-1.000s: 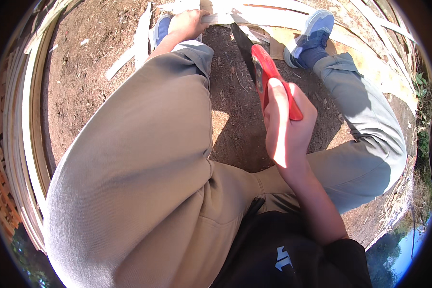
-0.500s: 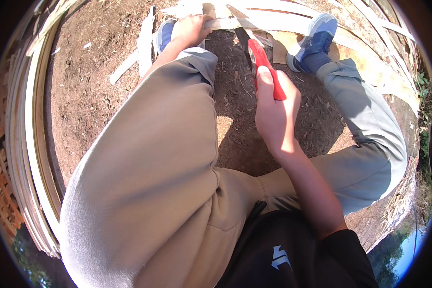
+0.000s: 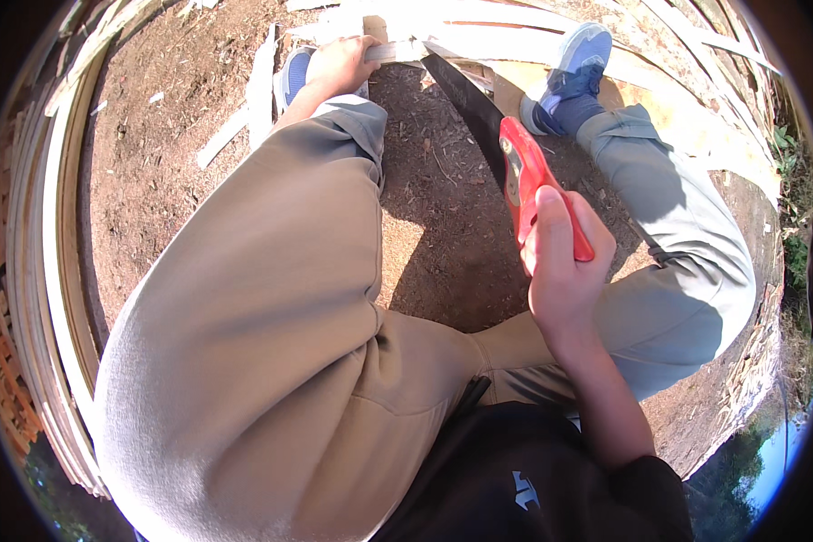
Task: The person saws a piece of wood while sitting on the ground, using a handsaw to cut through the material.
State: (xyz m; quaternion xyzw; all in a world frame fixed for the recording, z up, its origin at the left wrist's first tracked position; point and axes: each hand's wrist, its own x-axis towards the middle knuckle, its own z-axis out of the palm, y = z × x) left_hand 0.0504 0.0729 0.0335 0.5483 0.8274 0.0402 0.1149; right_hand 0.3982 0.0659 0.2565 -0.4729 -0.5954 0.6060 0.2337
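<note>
My right hand is wrapped round the red handle of a handsaw. The dark blade slants away to the far left, its tip end against a narrow pale wood strip. Beyond my left knee, my left hand grips the left part of that strip, fingers closed over it. The strip lies crosswise in front of my feet. Bright glare washes out the wood just behind the blade's end, so the cut itself cannot be made out.
Long pale boards lie across the far side. More long boards run along the left, beside stacked orange bricks. A short wood offcut rests on the brown soil. My blue shoes stand either side.
My right hand has drawn the saw back toward me and to the right, so more of its blade shows. My left hand keeps its hold on the strip; the whole view has shifted slightly.
</note>
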